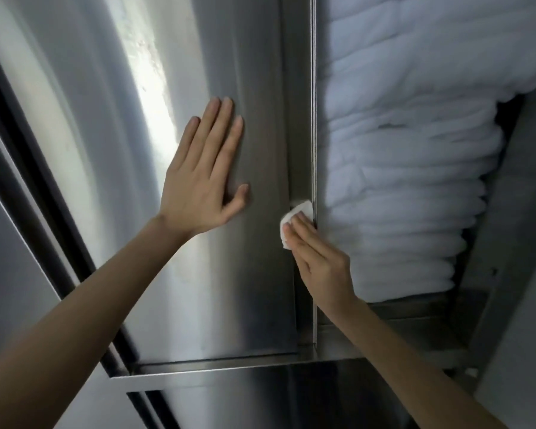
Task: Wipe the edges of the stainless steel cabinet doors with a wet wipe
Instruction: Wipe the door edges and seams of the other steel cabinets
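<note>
Stainless steel filled the view, with one cabinet door (245,274) in front and one stack of white folded linen (399,181) on the shelf to its right. Two bare hands were in view. The left hand (200,184) lay flat on the door face, its grip apart, all five fingers straight. The right hand (322,261) pressed one wet wipe (302,209) against the door's vertical edge (300,119) with extended fingers, its grip not clamped. The wipe sat on that edge, just beside the linen.
</note>
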